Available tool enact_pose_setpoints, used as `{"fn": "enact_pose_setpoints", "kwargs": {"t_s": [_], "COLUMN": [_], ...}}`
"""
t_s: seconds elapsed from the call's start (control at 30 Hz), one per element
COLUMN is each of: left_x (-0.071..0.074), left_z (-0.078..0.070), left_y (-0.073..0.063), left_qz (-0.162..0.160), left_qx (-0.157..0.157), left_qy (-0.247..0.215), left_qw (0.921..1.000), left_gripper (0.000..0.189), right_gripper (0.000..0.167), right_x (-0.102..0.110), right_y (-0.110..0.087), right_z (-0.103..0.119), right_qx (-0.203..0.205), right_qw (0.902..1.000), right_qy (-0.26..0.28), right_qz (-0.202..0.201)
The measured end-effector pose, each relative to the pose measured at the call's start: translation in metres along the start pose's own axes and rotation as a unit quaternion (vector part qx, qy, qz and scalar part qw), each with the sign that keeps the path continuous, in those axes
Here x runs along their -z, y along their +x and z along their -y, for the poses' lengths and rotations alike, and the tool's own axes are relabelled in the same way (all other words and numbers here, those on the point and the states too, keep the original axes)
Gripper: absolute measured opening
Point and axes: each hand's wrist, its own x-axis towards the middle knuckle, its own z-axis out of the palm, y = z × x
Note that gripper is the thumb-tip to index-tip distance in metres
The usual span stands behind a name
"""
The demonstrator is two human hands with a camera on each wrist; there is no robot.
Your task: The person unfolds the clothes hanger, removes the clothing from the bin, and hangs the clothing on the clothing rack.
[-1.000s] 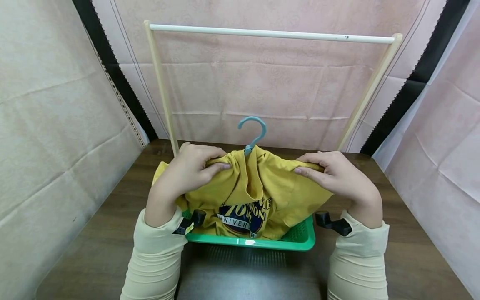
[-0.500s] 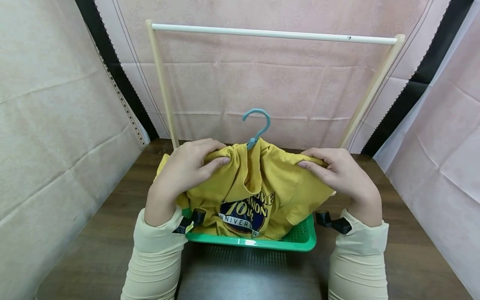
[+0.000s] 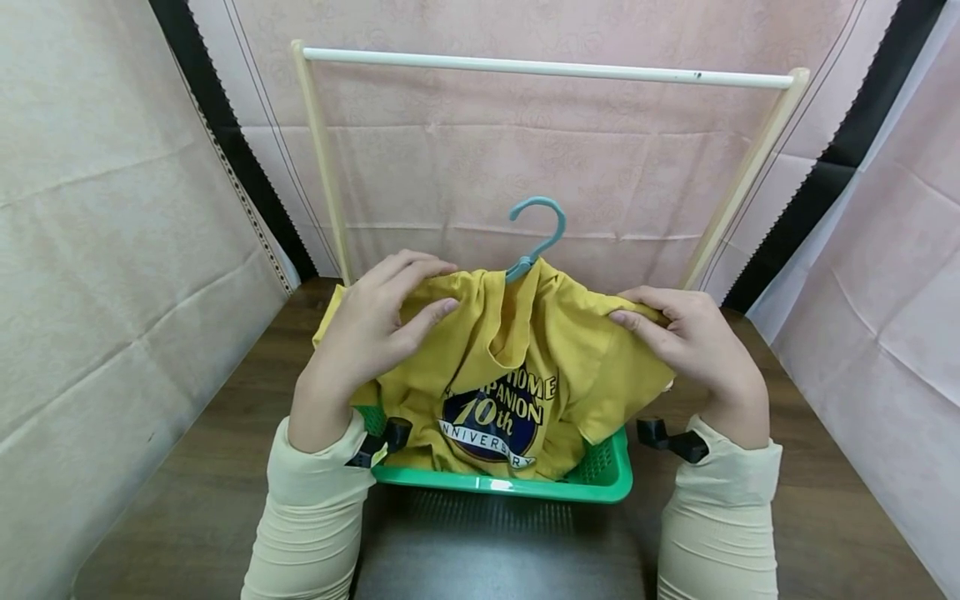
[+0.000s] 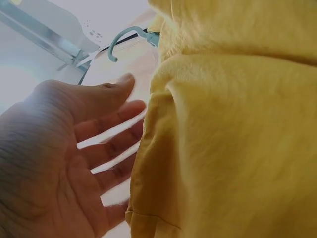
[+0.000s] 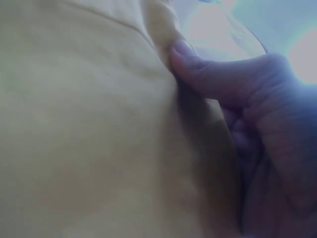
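Yellow shirt on its hanger sits above the basket; my right hand pinches one shoulder, left hand lies open, so it could slide off sideways.

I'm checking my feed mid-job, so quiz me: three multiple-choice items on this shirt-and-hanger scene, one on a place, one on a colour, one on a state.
1. Where is the lower hem of the yellow T-shirt?
A. over the white rail
B. in the green basket
C. flat on the bare table

2. What colour is the hanger hook?
A. light blue
B. red
C. black

3. How is the left hand?
A. gripping the basket
B. fingers straight, spread beside the shirt
C. clenched in a fist on the rail

Answers:
1 B: the hem drops inside the green basket.
2 A: the hook above the collar is light blue.
3 B: the left wrist view shows straight, spread fingers; only the right hand pinches the fabric.
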Motion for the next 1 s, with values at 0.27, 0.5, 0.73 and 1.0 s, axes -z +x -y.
{"fn": "enact_pose_setpoints", "kwargs": {"t_s": [0.27,0.5,0.73,1.0], "left_x": [0.000,-0.005,-0.002,0.000], "left_z": [0.002,0.014,0.017,0.023], "left_y": [-0.002,-0.010,-0.011,-0.006], "left_qz": [-0.017,0.073,0.129,0.154], "left_qx": [-0.049,0.002,0.057,0.065], "left_qy": [-0.083,-0.117,-0.108,-0.082], "left_qw": [0.9952,0.9905,0.9841,0.9825], "left_gripper": [0.028,0.032,0.035,0.034], "right_gripper": [0.016,0.007,0.009,0.015], "right_x": [-0.002,-0.007,0.003,0.016], "right_y": [-0.001,-0.005,0.007,0.038], "right_z": [-0.017,-0.035,-0.041,-0.056], "right_qx": [-0.043,-0.075,-0.082,-0.107], "right_qw": [0.9978,0.9942,0.9915,0.9858], "right_qy": [-0.018,-0.023,-0.051,-0.071], "right_qz": [-0.048,-0.073,-0.088,-0.109]}}
